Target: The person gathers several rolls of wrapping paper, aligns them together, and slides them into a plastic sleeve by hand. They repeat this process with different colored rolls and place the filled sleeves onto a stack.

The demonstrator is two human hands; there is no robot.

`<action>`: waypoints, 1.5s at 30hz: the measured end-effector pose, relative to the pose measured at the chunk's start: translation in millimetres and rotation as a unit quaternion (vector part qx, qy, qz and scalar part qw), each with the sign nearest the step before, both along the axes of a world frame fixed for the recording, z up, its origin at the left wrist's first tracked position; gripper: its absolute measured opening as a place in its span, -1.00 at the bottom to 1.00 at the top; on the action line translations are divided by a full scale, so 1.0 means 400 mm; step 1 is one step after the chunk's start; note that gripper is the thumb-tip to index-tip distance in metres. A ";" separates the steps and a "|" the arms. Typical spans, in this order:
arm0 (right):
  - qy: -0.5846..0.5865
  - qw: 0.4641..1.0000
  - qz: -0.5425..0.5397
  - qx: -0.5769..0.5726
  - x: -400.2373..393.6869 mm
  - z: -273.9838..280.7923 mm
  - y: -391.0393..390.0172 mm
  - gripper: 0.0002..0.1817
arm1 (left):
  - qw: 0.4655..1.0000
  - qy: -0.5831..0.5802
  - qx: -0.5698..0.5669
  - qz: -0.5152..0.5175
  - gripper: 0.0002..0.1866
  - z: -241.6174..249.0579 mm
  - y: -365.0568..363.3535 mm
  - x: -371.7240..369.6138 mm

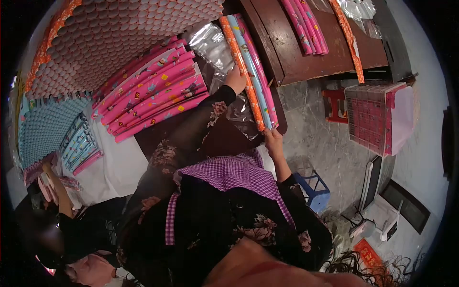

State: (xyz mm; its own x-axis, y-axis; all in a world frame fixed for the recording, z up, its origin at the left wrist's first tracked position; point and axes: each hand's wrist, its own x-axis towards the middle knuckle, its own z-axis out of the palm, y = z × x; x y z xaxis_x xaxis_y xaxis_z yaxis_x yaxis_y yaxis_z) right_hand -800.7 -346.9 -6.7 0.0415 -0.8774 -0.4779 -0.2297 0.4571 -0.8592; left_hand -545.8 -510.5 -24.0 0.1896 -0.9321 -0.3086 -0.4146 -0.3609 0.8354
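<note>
Three patterned paper rolls lie side by side in front of me: an orange roll (238, 57), a light blue roll (252, 71) and a pink roll (260, 67). My left hand (235, 81) is closed against the left side of the orange one, its fingertips partly hidden. At the near ends of the rolls, my right hand (274, 142) is closed with its fingers pressed on them. Shiny clear plastic bags (213, 48) lie to the left of the rolls, partly under my left forearm.
Many pink rolls (158, 91) are stacked at left. Behind them rises a large pile of roll ends (124, 43). A brown wooden cabinet (306, 69) holds more rolls. A co-worker's hand (50, 172) is at far left. A blue stool (313, 191) and plastic basket (370, 119) stand right.
</note>
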 end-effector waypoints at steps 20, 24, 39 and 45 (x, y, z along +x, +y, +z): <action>-0.017 0.999 0.004 0.032 -0.019 0.021 0.003 -0.76 | 0.978 -0.027 -0.206 0.002 -0.40 0.103 0.048 -0.023; -0.059 0.996 0.028 0.064 -0.009 0.127 0.026 -0.77 | 0.911 0.386 0.043 0.139 -0.66 0.133 0.017 0.013; 0.071 0.981 0.176 0.033 -0.219 0.258 0.095 -0.84 | 0.693 0.693 -0.079 0.183 -0.76 0.274 0.165 0.259; -0.006 0.953 0.290 0.086 -0.172 0.229 0.056 -0.81 | 0.744 0.603 -0.146 0.248 -0.72 0.225 0.531 0.568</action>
